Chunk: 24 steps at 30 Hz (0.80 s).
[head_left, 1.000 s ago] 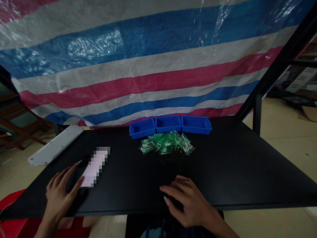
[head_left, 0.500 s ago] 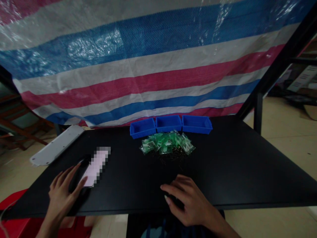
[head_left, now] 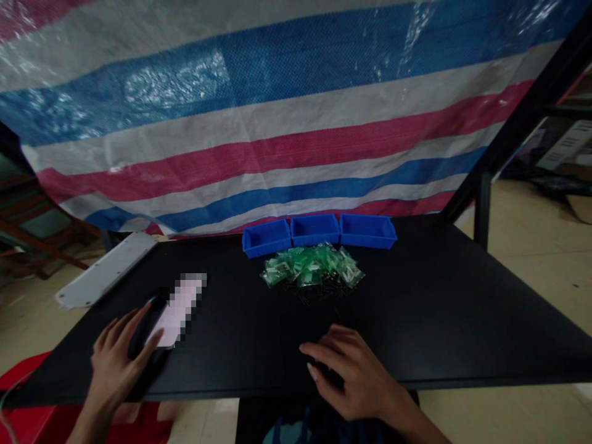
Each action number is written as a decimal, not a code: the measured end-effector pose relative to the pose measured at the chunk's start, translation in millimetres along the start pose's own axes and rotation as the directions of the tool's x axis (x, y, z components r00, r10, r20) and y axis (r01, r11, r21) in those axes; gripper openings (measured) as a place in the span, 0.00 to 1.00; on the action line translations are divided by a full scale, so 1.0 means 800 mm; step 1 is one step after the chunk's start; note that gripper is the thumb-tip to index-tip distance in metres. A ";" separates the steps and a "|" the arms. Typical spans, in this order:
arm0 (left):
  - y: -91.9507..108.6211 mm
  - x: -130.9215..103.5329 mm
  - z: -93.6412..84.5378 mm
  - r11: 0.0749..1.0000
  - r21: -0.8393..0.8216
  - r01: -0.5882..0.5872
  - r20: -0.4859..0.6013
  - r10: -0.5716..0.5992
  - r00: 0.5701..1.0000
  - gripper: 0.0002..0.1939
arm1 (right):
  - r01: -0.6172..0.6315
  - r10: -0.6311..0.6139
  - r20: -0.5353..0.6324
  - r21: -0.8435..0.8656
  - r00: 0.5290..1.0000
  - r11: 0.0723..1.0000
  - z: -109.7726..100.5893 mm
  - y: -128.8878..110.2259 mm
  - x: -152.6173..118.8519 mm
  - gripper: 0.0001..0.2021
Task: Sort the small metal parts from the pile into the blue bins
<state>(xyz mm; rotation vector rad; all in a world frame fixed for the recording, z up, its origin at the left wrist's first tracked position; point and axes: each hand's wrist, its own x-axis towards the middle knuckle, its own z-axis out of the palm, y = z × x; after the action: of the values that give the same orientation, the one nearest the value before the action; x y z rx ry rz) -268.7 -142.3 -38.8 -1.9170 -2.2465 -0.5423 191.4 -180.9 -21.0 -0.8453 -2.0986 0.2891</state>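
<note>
My left hand [head_left: 115, 354] lies at the left of the black table [head_left: 235, 351], fingers spread. Its thumb reaches the lower edge of a pale pink phone-like slab [head_left: 173, 317], partly blurred out by pixels. A dark rounded object [head_left: 145, 324] shows between thumb and fingers; its kind is unclear. Near the front edge rests my right hand [head_left: 349, 373], loosely curled, with a gap between thumb and forefinger and nothing visible in it. Beyond it lie a heap of small clear packets with green contents [head_left: 309, 265] and loose thin dark pieces [head_left: 330, 288], like screws or pins.
Three blue bins [head_left: 314, 230] stand in a row behind the heap. A white power-strip-like bar [head_left: 108, 271] lies at the table's left edge. Striped plastic sheeting [head_left: 277, 148] hangs behind, with a black frame post [head_left: 482, 209] at right. Red stools [head_left: 41, 425] are below left.
</note>
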 end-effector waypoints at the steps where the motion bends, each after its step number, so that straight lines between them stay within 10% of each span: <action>1: -0.001 0.000 0.001 1.000 0.001 -0.001 0.002 0.001 1.000 0.38 | 0.002 -0.002 -0.004 0.000 1.000 1.000 0.000 0.000 0.000 0.15; 24: -0.006 -0.001 0.007 0.999 0.045 0.004 -0.006 -0.004 1.000 0.40 | -0.002 0.002 0.000 -0.015 1.000 1.000 0.000 0.001 -0.001 0.15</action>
<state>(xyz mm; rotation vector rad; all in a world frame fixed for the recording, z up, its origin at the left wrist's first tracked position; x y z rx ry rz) -272.4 -141.4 -44.7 -1.8880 -2.2399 -0.4927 191.8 -181.1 -22.0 -0.8560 -2.1031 0.2742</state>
